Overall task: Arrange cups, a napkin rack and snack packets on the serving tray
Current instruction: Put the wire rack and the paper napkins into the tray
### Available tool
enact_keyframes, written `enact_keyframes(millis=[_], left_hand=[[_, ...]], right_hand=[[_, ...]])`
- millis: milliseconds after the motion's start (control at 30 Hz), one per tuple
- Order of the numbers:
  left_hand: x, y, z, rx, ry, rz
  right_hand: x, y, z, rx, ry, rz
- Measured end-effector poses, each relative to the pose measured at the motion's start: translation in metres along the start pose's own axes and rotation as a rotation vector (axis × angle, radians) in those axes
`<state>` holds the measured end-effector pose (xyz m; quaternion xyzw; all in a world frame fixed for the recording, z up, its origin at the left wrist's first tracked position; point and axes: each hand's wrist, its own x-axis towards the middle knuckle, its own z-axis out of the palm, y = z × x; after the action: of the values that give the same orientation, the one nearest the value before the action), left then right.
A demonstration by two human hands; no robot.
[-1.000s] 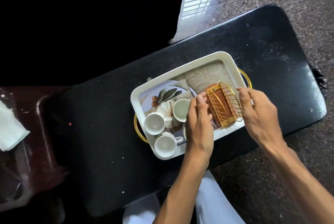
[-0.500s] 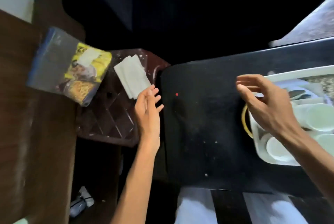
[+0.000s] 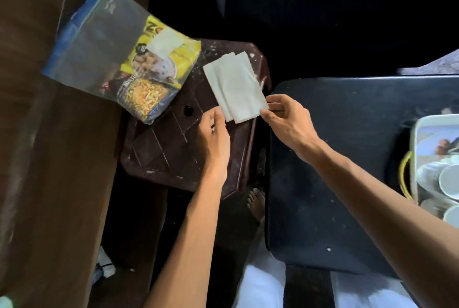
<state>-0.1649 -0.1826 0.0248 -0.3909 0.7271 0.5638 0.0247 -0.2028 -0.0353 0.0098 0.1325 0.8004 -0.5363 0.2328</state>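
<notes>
A stack of white folded napkins (image 3: pixel 234 86) lies on a brown plastic stool (image 3: pixel 173 148). My left hand (image 3: pixel 216 138) touches the stack's near left corner with its fingertips. My right hand (image 3: pixel 288 121) pinches the stack's near right corner between thumb and fingers. A clear plastic bag holding yellow snack packets (image 3: pixel 139 74) rests partly on the stool, left of the napkins. At the far right edge the white serving tray (image 3: pixel 414 158) with a gold handle holds white cups (image 3: pixel 449 179). The napkin rack is out of view.
The tray stands on a black table (image 3: pixel 335 158). A brown wooden surface (image 3: pixel 49 158) fills the left side. A bare foot (image 3: pixel 255 202) shows on the floor between stool and table. White cloth covers my legs (image 3: pixel 263 285) at the bottom.
The view swung left from the tray to the stool. Both hands left the napkin rack on the tray and reached the napkins; the right hand crossed over from the tray and now pinches them.
</notes>
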Motion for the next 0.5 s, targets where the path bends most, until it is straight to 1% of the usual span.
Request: enact_keyframes(millis=[133, 267, 367, 500], left_hand=[[0.006, -0.003, -0.009, -0.034, -0.098, -0.024], [0.006, -0.007, -0.014, -0.032, -0.140, -0.023], [0.003, -0.009, -0.016, -0.046, -0.145, -0.054], [-0.003, -0.009, -0.012, -0.091, -0.140, -0.113]], right_hand=[[0.002, -0.004, 0.023, 0.023, 0.063, 0.010], [0.006, -0.003, 0.036, 0.133, 0.126, 0.049], [0.001, -0.004, 0.035, 0.208, 0.117, 0.076], [-0.018, -0.003, 0.020, 0.310, 0.062, 0.097]])
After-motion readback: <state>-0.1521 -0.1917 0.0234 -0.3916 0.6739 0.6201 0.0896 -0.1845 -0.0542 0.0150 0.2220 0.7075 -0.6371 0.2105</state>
